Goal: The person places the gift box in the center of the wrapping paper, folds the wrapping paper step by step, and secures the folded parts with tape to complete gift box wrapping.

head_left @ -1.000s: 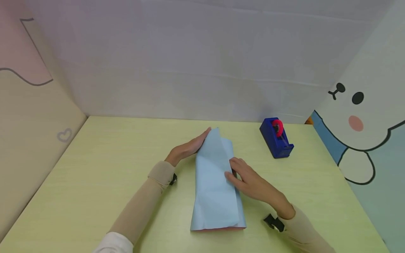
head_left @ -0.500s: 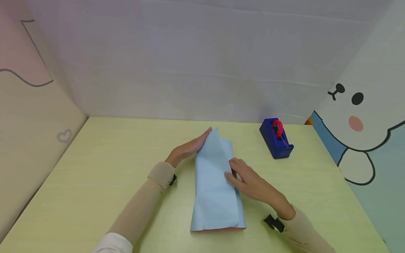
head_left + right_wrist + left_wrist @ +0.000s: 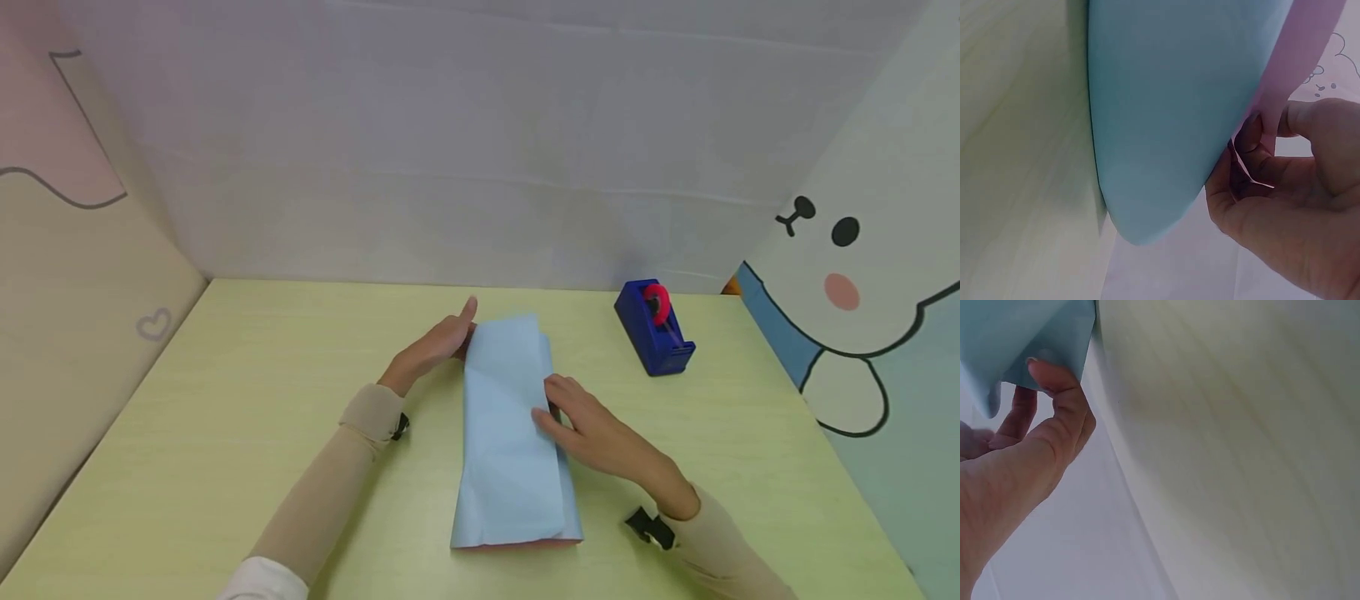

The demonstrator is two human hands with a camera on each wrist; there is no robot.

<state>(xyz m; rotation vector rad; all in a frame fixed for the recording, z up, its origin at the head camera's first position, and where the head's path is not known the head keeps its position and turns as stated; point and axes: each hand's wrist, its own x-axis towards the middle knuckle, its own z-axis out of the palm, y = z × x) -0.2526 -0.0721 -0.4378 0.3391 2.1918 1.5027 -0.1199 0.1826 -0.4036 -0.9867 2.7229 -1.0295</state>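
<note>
A folded sheet of light blue paper (image 3: 510, 450), pink on its inner side, stands lengthwise in the middle of the table. At its far left edge is my left hand (image 3: 435, 347), with one finger pointing up, apart from the paper. In the left wrist view, bent fingers of that hand (image 3: 1038, 444) touch the end of the paper (image 3: 991, 340). My right hand (image 3: 596, 433) pinches the paper's right edge. The right wrist view shows the thumb and fingers of this hand (image 3: 1297, 200) on the pink side (image 3: 1291, 56), next to the bulging blue layer (image 3: 1166, 112).
A blue tape dispenser (image 3: 654, 329) with a red-cored roll stands at the back right of the pale table (image 3: 285, 367). White sheeting (image 3: 480, 167) rises behind the table, and panels with cartoon drawings flank both sides.
My left hand has drawn back to the left from the paper's far end and its fingers have bent. The paper's top corner has lowered and flattened. My right hand stays put.
</note>
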